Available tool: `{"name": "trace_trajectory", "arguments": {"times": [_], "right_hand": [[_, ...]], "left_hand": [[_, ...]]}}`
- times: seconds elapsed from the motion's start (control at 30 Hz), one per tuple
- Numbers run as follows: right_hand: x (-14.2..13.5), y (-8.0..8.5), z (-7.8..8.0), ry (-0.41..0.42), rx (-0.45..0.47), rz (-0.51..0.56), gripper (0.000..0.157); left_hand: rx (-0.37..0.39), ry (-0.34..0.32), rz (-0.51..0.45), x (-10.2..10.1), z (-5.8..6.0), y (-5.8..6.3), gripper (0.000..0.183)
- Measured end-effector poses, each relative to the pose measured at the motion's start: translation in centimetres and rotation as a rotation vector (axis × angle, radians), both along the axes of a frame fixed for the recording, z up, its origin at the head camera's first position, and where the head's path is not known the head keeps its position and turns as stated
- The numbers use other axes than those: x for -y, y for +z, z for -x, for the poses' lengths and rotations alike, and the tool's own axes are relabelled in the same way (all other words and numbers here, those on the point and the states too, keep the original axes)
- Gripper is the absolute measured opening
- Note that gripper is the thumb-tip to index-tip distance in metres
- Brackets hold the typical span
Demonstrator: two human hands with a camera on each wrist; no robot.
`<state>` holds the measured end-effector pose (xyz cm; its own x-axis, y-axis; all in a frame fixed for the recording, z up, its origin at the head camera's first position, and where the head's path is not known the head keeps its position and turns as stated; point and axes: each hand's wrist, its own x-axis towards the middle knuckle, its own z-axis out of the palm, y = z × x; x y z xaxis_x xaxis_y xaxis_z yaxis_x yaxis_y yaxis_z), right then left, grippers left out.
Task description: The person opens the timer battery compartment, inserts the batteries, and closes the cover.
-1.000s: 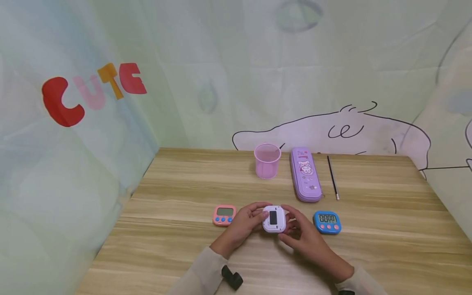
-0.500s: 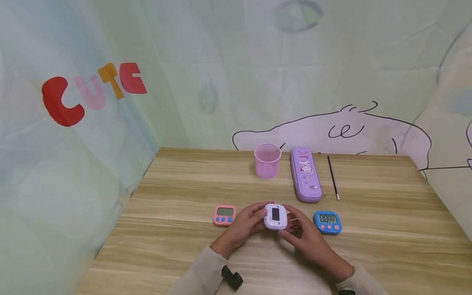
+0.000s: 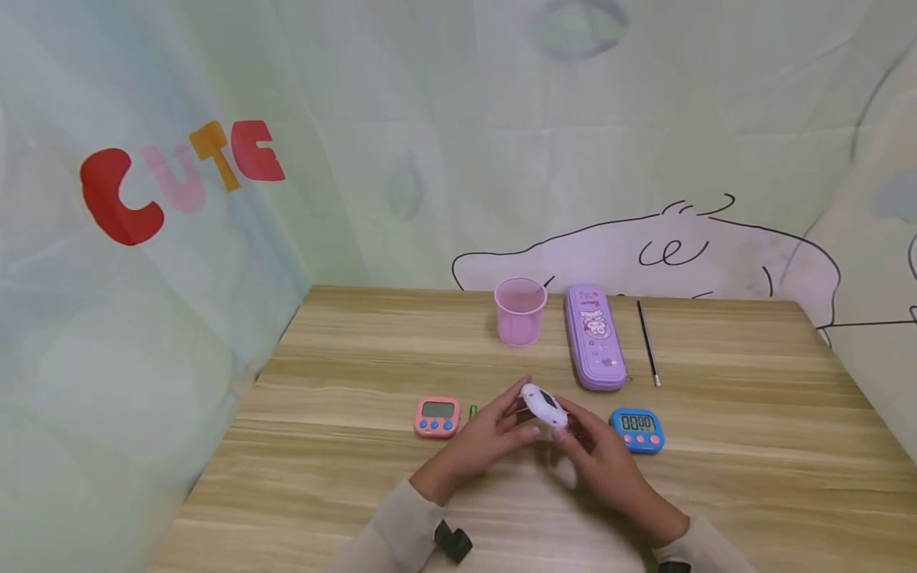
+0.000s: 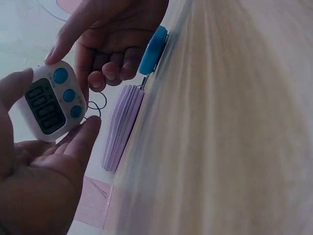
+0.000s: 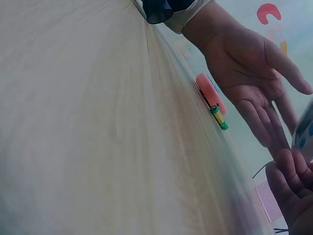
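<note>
Pinching lightly, the left hand [image 3: 473,447] and the right hand [image 3: 603,460] share one grip on a white timer [image 3: 543,406], which is tilted in the air above the table [image 3: 358,350]. On each side a thumb and fingers take it by the edges, I suppose so that neither face is covered: from above I see its back, and from the left wrist its screen [image 4: 45,106] and three blue buttons [image 4: 69,95].

A pink timer [image 3: 437,418] lies near the left hand and a blue timer [image 3: 637,430] just beside the right hand; they are perhaps put aside to leave the hands their space. Farther back, the cup [image 3: 519,325] stands upright, the pencil case [image 3: 597,342] lies flat, and the pencil [image 3: 648,342] is well apart from the timers.

I count three timers, one cup, one pencil case and one pencil. Between the pink timer and the left hand shows a small green stick [image 3: 473,411], maybe a battery; whether it is only one, I cannot tell.
</note>
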<state>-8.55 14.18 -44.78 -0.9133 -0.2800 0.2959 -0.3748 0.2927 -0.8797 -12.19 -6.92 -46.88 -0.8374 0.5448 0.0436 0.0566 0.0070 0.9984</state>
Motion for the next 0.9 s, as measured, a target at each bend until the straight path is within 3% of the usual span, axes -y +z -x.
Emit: {"name": "trace_trajectory", "arguments": {"times": [0.13, 0.33, 0.57, 0.7, 0.9], "right_hand": [[-0.1, -0.1, 0.0, 0.015, 0.016, 0.052, 0.031], [-0.3, -0.3, 0.2, -0.033, 0.016, 0.015, 0.018], [-0.8, -2.9, 1.3, -0.089, 0.073, 0.028, 0.021], [-1.0, -3.6, 1.5, -0.068, 0.105, 0.091, 0.026], [-0.9, -3.6, 1.4, -0.015, 0.115, 0.137, 0.031]], "left_hand": [[-0.032, 0.011, 0.025, -0.1, -0.2, 0.4, 0.077], [-0.075, 0.077, 0.094, -0.1, -0.3, 0.6, 0.067], [-0.145, 0.157, 0.171, 0.3, -0.2, 0.7, 0.056], [-0.132, 0.177, 0.144, 0.2, -0.2, 0.8, 0.052], [-0.047, 0.200, 0.052, 0.1, -0.1, 1.1, 0.045]]}}
